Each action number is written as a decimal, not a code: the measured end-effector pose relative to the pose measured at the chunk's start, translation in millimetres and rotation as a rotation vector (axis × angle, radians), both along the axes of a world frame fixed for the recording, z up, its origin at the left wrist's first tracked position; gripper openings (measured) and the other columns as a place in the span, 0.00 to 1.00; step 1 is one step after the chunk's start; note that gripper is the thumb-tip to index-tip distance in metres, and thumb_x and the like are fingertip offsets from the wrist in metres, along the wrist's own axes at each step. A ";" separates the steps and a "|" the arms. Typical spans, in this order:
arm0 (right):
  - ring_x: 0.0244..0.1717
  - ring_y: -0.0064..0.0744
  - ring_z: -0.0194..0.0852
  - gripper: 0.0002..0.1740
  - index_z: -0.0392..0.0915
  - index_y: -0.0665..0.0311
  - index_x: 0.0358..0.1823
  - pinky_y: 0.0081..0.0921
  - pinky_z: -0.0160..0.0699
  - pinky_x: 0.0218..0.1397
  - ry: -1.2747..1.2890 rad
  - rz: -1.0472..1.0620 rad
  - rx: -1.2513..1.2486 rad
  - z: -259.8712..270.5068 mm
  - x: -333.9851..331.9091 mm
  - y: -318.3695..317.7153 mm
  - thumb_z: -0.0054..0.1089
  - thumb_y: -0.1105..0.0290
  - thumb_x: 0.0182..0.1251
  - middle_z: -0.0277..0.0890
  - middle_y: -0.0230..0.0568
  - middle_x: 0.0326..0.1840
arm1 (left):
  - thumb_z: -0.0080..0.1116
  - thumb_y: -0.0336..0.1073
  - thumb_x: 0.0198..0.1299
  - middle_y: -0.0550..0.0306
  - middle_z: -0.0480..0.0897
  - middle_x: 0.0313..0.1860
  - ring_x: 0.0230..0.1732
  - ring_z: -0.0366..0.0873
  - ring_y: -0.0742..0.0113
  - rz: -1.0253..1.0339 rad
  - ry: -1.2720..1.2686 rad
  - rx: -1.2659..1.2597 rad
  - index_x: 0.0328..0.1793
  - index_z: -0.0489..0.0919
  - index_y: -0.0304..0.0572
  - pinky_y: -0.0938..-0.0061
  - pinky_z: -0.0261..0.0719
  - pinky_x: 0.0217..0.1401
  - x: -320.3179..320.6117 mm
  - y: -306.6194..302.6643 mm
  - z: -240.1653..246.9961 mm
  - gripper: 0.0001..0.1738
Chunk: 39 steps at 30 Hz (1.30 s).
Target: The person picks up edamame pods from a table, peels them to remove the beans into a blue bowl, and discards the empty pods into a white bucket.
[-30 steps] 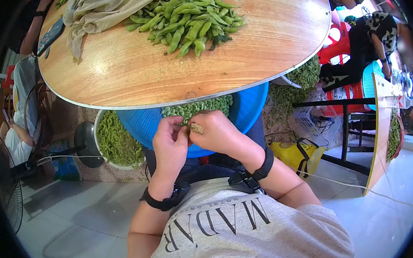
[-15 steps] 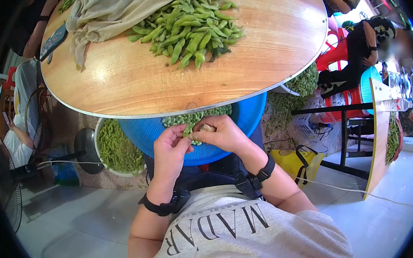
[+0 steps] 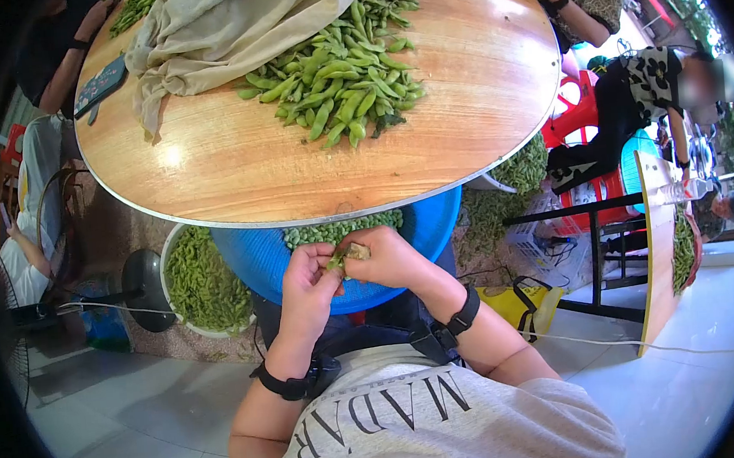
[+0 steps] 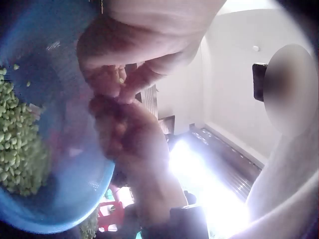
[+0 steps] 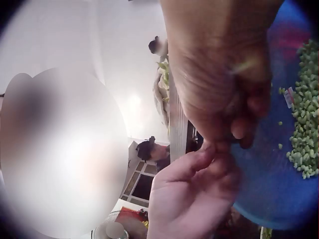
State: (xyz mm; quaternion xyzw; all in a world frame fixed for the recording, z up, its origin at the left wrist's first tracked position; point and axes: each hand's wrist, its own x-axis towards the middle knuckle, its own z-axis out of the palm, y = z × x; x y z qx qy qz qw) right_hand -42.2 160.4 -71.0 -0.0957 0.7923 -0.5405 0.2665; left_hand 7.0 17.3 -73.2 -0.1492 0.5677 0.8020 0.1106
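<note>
Over a blue basket, the left hand and right hand meet fingertip to fingertip. Between them both hands pinch a green edamame pod, mostly covered by the fingers. A tan, wrapping-like patch shows at the right hand's fingers. Shelled green beans lie in the basket just beyond the hands; the right wrist view has these beans to one side of the right hand. In the left wrist view, the left hand curls its fingers against the right hand's.
A round wooden table overhangs the basket's far side, with piled edamame pods and a beige cloth on it. At left stands a white tub of pods. A yellow bag sits on the right. Other people are around the table.
The head view has shifted, so table and basket sit lower in it. Half a second ago the green pod showed more plainly between the hands; it is now more covered. The hands stay together.
</note>
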 end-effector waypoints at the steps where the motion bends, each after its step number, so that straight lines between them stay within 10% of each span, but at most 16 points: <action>1: 0.23 0.36 0.73 0.12 0.78 0.68 0.34 0.29 0.72 0.28 0.030 0.004 0.046 -2.7 -0.8 -0.5 0.55 0.69 0.48 0.74 0.46 0.23 | 0.52 0.24 0.52 0.61 0.76 0.29 0.25 0.70 0.77 0.007 0.037 -0.003 0.43 0.71 0.36 0.84 0.68 0.26 0.5 0.0 1.5 0.11; 7: 0.33 0.47 0.75 0.10 0.78 0.68 0.32 0.30 0.75 0.37 0.529 0.026 0.341 19.4 12.1 14.8 0.57 0.73 0.47 0.75 0.52 0.31 | 0.53 0.26 0.54 0.63 0.75 0.26 0.23 0.67 0.80 0.222 0.112 -0.640 0.39 0.75 0.37 0.85 0.66 0.24 13.6 -78.8 -23.4 0.06; 11: 0.27 0.50 0.72 0.07 0.73 0.67 0.26 0.40 0.71 0.29 0.670 -0.126 0.186 77.2 -2.9 19.7 0.57 0.69 0.50 0.70 0.49 0.22 | 0.48 0.21 0.50 0.47 0.76 0.43 0.43 0.75 0.61 0.380 -0.089 -0.986 0.50 0.73 0.31 0.73 0.71 0.48 29.6 -152.1 -44.5 0.18; 13: 0.30 0.50 0.71 0.09 0.73 0.67 0.27 0.39 0.71 0.31 0.791 -0.259 0.340 89.1 -33.2 14.9 0.59 0.67 0.51 0.70 0.48 0.24 | 0.48 0.22 0.50 0.45 0.75 0.45 0.43 0.74 0.61 0.377 0.015 -1.599 0.54 0.71 0.31 0.72 0.71 0.48 30.1 -157.2 -49.0 0.21; 16: 0.31 0.50 0.71 0.10 0.74 0.67 0.30 0.39 0.70 0.32 0.856 -0.253 0.440 76.6 -74.7 11.3 0.59 0.68 0.50 0.70 0.49 0.28 | 0.51 0.24 0.52 0.46 0.77 0.42 0.36 0.76 0.65 0.173 0.116 -1.700 0.53 0.72 0.29 0.74 0.75 0.39 28.2 -152.7 -30.5 0.19; 19: 0.30 0.49 0.70 0.09 0.74 0.66 0.31 0.38 0.70 0.32 0.881 -0.233 0.368 79.4 -85.3 14.3 0.58 0.70 0.48 0.69 0.48 0.29 | 0.53 0.26 0.53 0.49 0.78 0.37 0.27 0.75 0.70 0.090 -0.167 -0.721 0.50 0.73 0.29 0.77 0.75 0.29 18.8 -124.8 21.7 0.17; 22: 0.29 0.48 0.69 0.08 0.75 0.65 0.31 0.36 0.69 0.31 0.877 -0.204 0.276 100.5 -82.4 20.4 0.58 0.73 0.47 0.68 0.47 0.27 | 0.54 0.27 0.54 0.54 0.79 0.32 0.21 0.73 0.74 0.009 -0.016 -0.430 0.47 0.75 0.30 0.81 0.73 0.24 13.0 -103.4 54.0 0.13; 34: 0.26 0.37 0.70 0.08 0.77 0.62 0.34 0.29 0.69 0.30 0.762 0.232 0.018 112.6 -23.8 15.0 0.57 0.77 0.50 0.69 0.37 0.25 | 0.57 0.27 0.52 0.63 0.77 0.21 0.16 0.65 0.82 -0.365 0.155 -0.096 0.39 0.79 0.33 0.87 0.62 0.18 -39.2 -31.6 82.6 0.08; 39: 0.20 0.13 0.60 0.18 0.75 0.66 0.33 0.13 0.60 0.21 -0.080 -0.005 -0.293 91.5 -14.6 27.1 0.46 0.57 0.67 0.66 0.26 0.18 | 0.60 0.23 0.49 0.61 0.79 0.26 0.22 0.72 0.79 -0.173 0.239 -0.202 0.39 0.79 0.33 0.85 0.67 0.21 -15.7 -24.3 80.2 0.09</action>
